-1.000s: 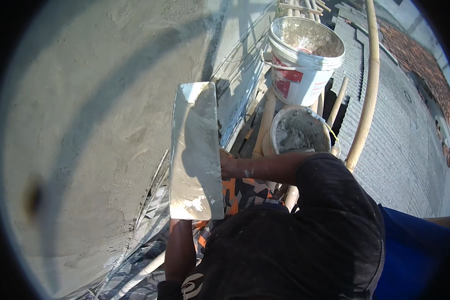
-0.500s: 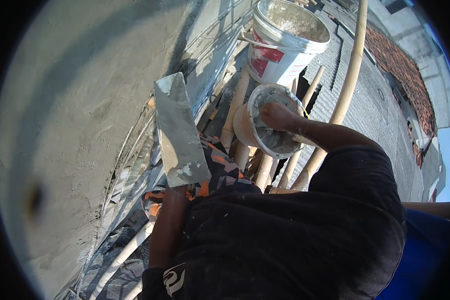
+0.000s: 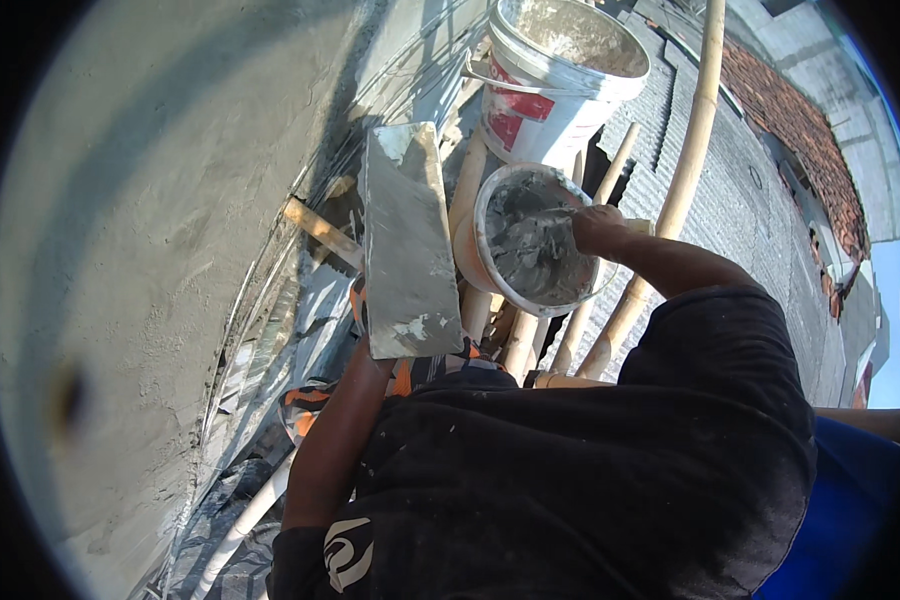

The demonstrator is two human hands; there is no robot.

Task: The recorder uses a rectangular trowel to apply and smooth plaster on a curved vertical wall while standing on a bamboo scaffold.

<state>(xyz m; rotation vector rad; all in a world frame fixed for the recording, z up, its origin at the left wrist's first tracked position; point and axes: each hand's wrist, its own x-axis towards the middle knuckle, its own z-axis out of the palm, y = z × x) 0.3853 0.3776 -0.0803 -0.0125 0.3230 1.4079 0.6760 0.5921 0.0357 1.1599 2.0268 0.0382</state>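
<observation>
The right hand sits over the small bucket, fingers curled tight around a tool whose end is sunk in the grey wet mortar inside; the tool itself is too hidden to name. The left hand is mostly covered by the flat plaster board it carries from below, so how its fingers lie cannot be told. The board, smeared with grey, tilts just beside the small bucket. A bigger white bucket stands behind, on bamboo poles. The grey plastered wall fills the left.
</observation>
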